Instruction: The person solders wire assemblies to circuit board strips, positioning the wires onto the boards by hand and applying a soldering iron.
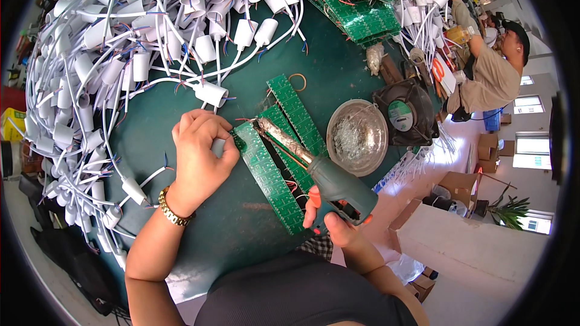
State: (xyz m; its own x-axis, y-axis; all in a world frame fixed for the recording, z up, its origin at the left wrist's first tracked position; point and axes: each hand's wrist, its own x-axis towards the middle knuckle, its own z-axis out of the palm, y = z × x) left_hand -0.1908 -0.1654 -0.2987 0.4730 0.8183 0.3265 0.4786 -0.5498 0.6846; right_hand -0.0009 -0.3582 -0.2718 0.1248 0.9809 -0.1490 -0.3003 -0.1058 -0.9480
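My left hand (199, 154) is closed around a white plastic lamp socket, pressing it against the left end of a long green circuit board strip (269, 175) on the dark green table (241, 229). My right hand (329, 214) grips the green handle of a soldering gun (314, 166). Its crusted metal tip points up-left and lies over the strip near my left hand. A second green strip (296, 111) lies just beyond the first.
A large heap of white sockets on white cables (115, 54) fills the table's left and far side. Stacked green boards (356, 0) sit at the far right. A metal bowl (356, 137) and a black fan (406, 111) stand right of the strips. Another person (492, 66) works beyond.
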